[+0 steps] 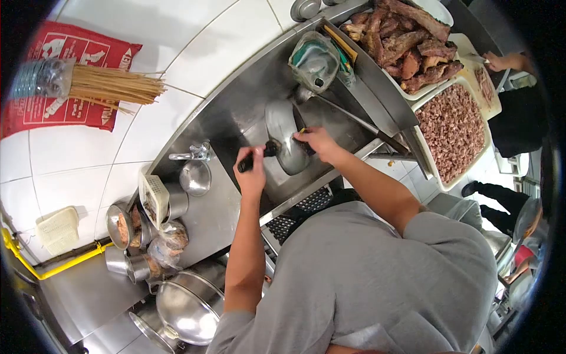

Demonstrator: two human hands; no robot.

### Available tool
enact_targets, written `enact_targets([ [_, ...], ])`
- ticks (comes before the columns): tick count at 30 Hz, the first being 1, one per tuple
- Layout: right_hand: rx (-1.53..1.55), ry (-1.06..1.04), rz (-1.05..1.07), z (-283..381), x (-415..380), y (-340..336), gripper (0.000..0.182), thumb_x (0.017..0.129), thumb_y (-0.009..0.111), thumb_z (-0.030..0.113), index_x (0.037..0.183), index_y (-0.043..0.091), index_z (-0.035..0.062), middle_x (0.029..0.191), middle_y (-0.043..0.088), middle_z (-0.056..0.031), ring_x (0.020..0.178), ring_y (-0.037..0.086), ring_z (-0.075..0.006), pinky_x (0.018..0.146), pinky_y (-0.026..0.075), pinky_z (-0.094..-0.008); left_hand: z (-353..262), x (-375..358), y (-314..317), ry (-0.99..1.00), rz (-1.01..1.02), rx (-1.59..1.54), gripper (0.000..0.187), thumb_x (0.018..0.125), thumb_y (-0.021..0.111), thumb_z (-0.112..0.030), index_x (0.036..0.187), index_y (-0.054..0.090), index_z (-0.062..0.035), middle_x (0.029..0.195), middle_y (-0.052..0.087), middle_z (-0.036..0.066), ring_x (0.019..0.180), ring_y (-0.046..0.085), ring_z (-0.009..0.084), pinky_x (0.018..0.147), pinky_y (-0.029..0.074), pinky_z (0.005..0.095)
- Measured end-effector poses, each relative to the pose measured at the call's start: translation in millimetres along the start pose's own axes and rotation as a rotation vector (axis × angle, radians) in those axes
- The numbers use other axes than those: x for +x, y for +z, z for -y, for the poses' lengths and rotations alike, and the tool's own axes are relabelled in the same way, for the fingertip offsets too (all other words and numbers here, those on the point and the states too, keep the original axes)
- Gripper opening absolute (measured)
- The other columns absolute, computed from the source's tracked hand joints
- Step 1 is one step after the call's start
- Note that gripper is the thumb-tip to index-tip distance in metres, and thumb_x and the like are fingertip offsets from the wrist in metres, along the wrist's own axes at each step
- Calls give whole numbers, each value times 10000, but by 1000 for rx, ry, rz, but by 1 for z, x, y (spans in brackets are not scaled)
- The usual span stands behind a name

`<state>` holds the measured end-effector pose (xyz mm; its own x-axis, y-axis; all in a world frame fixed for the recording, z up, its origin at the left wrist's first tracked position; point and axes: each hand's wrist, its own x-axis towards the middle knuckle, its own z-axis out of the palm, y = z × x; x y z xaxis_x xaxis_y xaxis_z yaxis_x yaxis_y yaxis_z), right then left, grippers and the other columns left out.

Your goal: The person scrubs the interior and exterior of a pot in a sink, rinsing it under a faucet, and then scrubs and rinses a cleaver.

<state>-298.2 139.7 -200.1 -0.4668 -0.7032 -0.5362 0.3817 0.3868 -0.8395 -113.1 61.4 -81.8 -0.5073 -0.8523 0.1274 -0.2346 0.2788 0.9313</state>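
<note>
In the stainless steel sink (242,121) lies a shiny grey pan (282,118), seen at a slant. My left hand (252,167) is closed around a black handle that points toward the pan. My right hand (320,143) is at the pan's other side, its fingers curled on a dark thing with a yellow bit, partly hidden and too small to name. Beyond my hands, a ladle (354,116) with a long handle leans across the sink. A cloudy plastic bag (314,62) with green inside sits at the sink's far end.
Roasted meat pieces (407,44) and a white tub of chopped meat (453,133) stand at right. A co-worker's hand (501,61) holds a knife over a white cutting board (492,106). A tap (200,151), metal bowls (121,227) and a big pot (186,307) are at left.
</note>
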Motion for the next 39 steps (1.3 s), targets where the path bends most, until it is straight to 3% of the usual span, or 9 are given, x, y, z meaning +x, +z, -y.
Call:
enact_targets([
  [2,556,190,243,8,-5,-15,263,877,685,288,999,655,57,951,675,-33,851,615,-150,788,438,-344,-15,13,16,-114,-158,11,248,871,702,-204,833,576,6,911,699,113,894,642,166,791,475,299],
  [7,731,517,248,13,-8,-49,158,902,640,280,997,630,154,942,678,-9,886,629,-167,799,431,-388,-46,58,47,-269,-372,332,406,939,604,-355,804,618,27,667,672,85,658,643,196,676,480,331],
  [13,672,291,181,21,-7,-32,243,850,703,294,1011,662,115,977,683,-45,860,649,-217,761,489,-352,-35,79,66,-256,-373,37,339,915,640,-307,847,595,22,661,654,82,614,598,162,637,458,300],
  [15,232,-146,86,32,-11,-13,313,809,741,304,978,671,51,927,692,-106,840,665,-235,751,497,-334,-26,79,69,-205,-340,-137,295,901,659,-265,871,586,19,665,643,74,606,580,161,631,449,297],
  [16,-165,-59,-55,43,-20,-11,337,802,740,301,924,658,-2,871,684,-170,819,667,-306,748,495,-372,-20,77,66,-165,-210,-188,263,879,678,-228,885,575,14,668,623,62,611,566,156,632,441,291],
  [20,-569,-278,-163,49,-44,-2,382,829,700,319,961,623,-31,984,639,-238,942,603,-414,809,477,-436,-11,59,51,-202,73,-299,219,818,724,-153,811,565,-4,688,574,50,644,557,142,640,430,282],
  [23,-611,-562,-199,13,-48,-4,397,818,713,292,1013,603,-35,1047,602,-232,1004,582,-393,843,464,-439,-28,24,47,-194,21,-182,305,822,754,-190,702,538,-11,664,539,12,626,487,84,582,377,241],
  [29,-350,-590,23,-5,-67,34,375,813,718,217,1056,575,-31,1054,578,-211,998,573,-390,862,458,-426,-1,-24,15,-51,-273,-261,218,837,689,-66,747,493,-39,716,549,56,624,479,117,588,400,273],
  [39,-511,-660,42,3,-62,110,298,849,655,203,1020,562,-22,1046,562,-234,978,554,-419,830,449,-451,29,-33,-51,-92,-182,-397,186,836,617,-43,752,451,-42,682,534,62,619,491,126,597,418,280],
])
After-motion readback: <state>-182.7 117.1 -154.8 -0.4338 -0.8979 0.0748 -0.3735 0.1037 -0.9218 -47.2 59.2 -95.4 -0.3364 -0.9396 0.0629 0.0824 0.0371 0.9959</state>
